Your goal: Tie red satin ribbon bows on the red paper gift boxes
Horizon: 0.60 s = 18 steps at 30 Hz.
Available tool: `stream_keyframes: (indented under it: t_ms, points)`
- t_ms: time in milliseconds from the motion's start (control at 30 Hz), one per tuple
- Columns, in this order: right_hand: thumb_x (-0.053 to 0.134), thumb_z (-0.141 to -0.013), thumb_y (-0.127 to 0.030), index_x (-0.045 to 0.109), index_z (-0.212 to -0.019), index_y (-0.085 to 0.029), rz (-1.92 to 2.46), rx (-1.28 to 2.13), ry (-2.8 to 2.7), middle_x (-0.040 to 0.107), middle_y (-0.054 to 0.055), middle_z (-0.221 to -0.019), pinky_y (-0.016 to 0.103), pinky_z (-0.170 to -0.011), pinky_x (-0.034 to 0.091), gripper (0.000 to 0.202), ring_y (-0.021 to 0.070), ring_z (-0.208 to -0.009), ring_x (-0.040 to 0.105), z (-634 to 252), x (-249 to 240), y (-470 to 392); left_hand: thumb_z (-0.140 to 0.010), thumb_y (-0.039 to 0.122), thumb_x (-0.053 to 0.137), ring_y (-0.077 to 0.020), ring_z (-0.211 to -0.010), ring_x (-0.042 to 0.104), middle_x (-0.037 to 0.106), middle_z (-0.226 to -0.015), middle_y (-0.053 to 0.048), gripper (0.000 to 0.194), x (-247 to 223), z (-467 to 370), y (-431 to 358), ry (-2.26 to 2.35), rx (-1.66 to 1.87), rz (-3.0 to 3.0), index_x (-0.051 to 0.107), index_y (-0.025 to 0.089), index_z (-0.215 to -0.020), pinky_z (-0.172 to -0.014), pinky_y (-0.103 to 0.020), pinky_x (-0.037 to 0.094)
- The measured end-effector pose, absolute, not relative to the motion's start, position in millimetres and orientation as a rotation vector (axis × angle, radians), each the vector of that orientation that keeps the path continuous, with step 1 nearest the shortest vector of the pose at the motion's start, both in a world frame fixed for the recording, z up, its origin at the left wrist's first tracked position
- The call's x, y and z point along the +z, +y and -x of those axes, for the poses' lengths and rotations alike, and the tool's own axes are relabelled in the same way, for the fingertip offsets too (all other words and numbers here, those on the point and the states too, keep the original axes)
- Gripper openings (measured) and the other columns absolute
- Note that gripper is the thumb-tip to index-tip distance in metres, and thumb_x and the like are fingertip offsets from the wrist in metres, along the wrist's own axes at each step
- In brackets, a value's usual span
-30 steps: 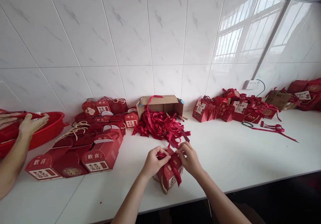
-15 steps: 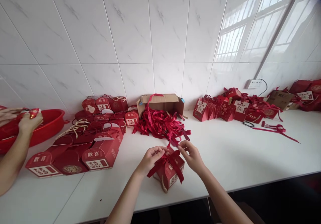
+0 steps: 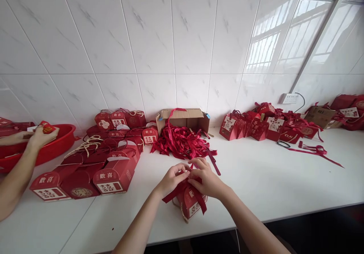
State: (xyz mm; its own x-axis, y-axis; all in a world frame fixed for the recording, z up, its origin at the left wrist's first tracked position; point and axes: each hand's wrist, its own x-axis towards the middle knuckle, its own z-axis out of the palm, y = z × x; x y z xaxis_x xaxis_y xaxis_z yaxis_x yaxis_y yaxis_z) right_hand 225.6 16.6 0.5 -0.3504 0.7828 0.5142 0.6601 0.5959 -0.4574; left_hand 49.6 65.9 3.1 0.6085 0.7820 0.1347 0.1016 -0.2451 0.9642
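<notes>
A small red gift box (image 3: 191, 201) with a rope handle stands near the table's front edge. Dark red ribbon (image 3: 201, 204) is draped over its top, with loose ends hanging down the sides. My left hand (image 3: 174, 179) pinches the ribbon at the upper left of the box. From the right, my right hand (image 3: 205, 178) has its fingers closed on the ribbon over the box top, close to the left fingertips. The fingers partly hide the spot where the ribbon meets. Just behind lies a heap of cut red ribbons (image 3: 182, 142) in front of an open cardboard box (image 3: 184, 113).
Rows of red gift boxes (image 3: 112, 174) stand at left. A co-worker's hand (image 3: 42, 136) holds a red packet over a red basin (image 3: 64, 142). More boxes (image 3: 258, 127) line the wall at right, near scissors (image 3: 283, 144) and a ribbon strip (image 3: 315, 150).
My right hand has moved left over the box top, bringing its fingers close to my left hand. The co-worker's hand has shifted right with the packet. The view has shifted slightly.
</notes>
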Motion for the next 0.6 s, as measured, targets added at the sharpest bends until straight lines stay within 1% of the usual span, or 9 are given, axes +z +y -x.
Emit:
stream_keyframes:
  t_ms: [67, 133, 233, 300, 367, 433, 533, 600]
  points:
    - [0.058, -0.081, -0.017, 0.066, -0.081, -0.02, 1.122, 0.196, -2.159, 0.052, 0.009, -0.12, 0.048, -0.096, 0.041, 0.009, 0.0273, -0.117, 0.04, -224.9, 2.0, 16.0, -0.081, 0.037, 0.057, -0.0162, -0.08, 0.056, 0.061, -0.088, -0.003, 0.03, 3.6, -51.6, 69.9, 0.74, 0.774, -1.771, 0.049, 0.017, -0.06, -0.071, -0.026, 0.044]
    - [0.057, -0.081, -0.016, 0.065, -0.084, -0.019, 1.121, 0.164, -2.195, 0.051, 0.009, -0.121, 0.046, -0.097, 0.041, 0.01, 0.0265, -0.119, 0.039, -224.4, 2.8, 15.7, -0.082, 0.036, 0.054, -0.0168, -0.082, 0.055, 0.06, -0.087, -0.004, 0.032, 3.2, -54.1, 73.9, 0.749, 0.776, -1.799, 0.049, 0.017, -0.057, -0.073, -0.026, 0.043]
    - [0.058, -0.079, -0.017, 0.064, -0.079, -0.018, 1.129, 0.141, -2.226, 0.049, 0.01, -0.124, 0.044, -0.098, 0.041, 0.006, 0.027, -0.121, 0.037, -224.9, 2.1, 16.4, -0.085, 0.036, 0.049, -0.0177, -0.084, 0.056, 0.06, -0.091, -0.006, 0.031, 1.6, -57.3, 78.8, 0.769, 0.78, -1.85, 0.056, 0.016, -0.062, -0.074, -0.027, 0.043]
    - [0.058, -0.079, -0.017, 0.062, -0.073, -0.017, 1.131, 0.141, -2.236, 0.048, 0.01, -0.126, 0.043, -0.098, 0.041, 0.007, 0.0273, -0.122, 0.036, -226.0, 1.1, 17.0, -0.086, 0.034, 0.045, -0.0172, -0.082, 0.055, 0.061, -0.09, -0.006, 0.028, 0.9, -58.6, 81.1, 0.785, 0.782, -1.885, 0.06, 0.016, -0.07, -0.073, -0.027, 0.043]
    - [0.058, -0.078, -0.017, 0.061, -0.071, -0.017, 1.13, 0.141, -2.244, 0.047, 0.01, -0.126, 0.043, -0.097, 0.042, 0.008, 0.0273, -0.122, 0.035, -227.0, 0.5, 17.5, -0.086, 0.032, 0.044, -0.0165, -0.08, 0.055, 0.06, -0.088, -0.005, 0.028, 1.2, -59.0, 82.9, 0.8, 0.785, -1.923, 0.061, 0.016, -0.071, -0.072, -0.027, 0.042]
    - [0.058, -0.077, -0.016, 0.061, -0.07, -0.016, 1.131, 0.133, -2.253, 0.047, 0.01, -0.127, 0.044, -0.097, 0.042, 0.008, 0.0275, -0.122, 0.035, -227.4, 0.6, 17.8, -0.085, 0.033, 0.044, -0.0157, -0.077, 0.054, 0.059, -0.087, -0.004, 0.03, 2.7, -59.1, 84.5, 0.814, 0.788, -1.964, 0.058, 0.017, -0.063, -0.071, -0.026, 0.042]
    - [0.058, -0.076, -0.015, 0.061, -0.07, -0.016, 1.136, 0.125, -2.276, 0.047, 0.01, -0.127, 0.046, -0.097, 0.041, 0.007, 0.0277, -0.122, 0.036, -226.2, 1.6, 18.3, -0.084, 0.034, 0.048, -0.0149, -0.074, 0.052, 0.057, -0.087, -0.003, 0.037, 5.4, -59.3, 86.6, 0.84, 0.805, -2.015, 0.049, 0.017, -0.051, -0.071, -0.026, 0.041]
    - [0.059, -0.076, -0.015, 0.061, -0.069, -0.016, 1.145, 0.138, -2.278, 0.048, 0.01, -0.126, 0.045, -0.096, 0.042, 0.007, 0.0275, -0.121, 0.037, -224.7, 2.5, 18.5, -0.083, 0.035, 0.049, -0.0152, -0.074, 0.051, 0.056, -0.086, -0.003, 0.038, 6.0, -59.7, 87.0, 0.849, 0.825, -2.026, 0.048, 0.018, -0.05, -0.071, -0.026, 0.042]
